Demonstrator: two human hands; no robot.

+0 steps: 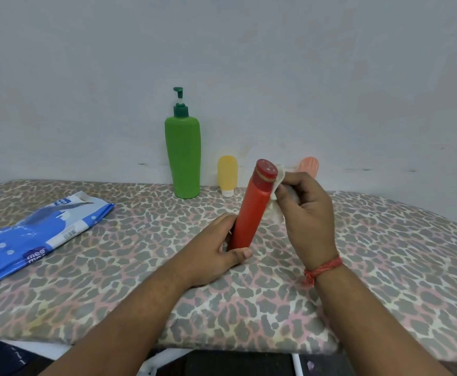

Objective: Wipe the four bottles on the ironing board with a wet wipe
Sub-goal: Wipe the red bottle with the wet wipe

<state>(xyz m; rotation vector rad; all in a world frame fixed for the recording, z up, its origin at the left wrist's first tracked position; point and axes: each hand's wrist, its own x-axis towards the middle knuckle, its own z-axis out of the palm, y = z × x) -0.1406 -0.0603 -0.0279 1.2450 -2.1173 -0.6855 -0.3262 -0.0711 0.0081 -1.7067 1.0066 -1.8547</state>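
Leopard-print fabric covers the ironing board [357, 267], set against a plain grey wall [86, 77]. At centre frame, a red bottle [251, 210] is held tilted, cap leaning toward the upper right, its base gripped low by the left hand [216, 253] with the thumb curled across the front. A white wet wipe [277, 191] is pinched by the right hand [308, 213] and pressed against the bottle's right side just below the cap; a red thread [322, 268] is tied round that wrist. Behind, a green pump bottle [182, 156], a small yellow bottle [227, 175] and a partly hidden orange bottle [309, 166] are stood upright along the wall. At left, a blue wipes pack [43, 234] is laid flat.
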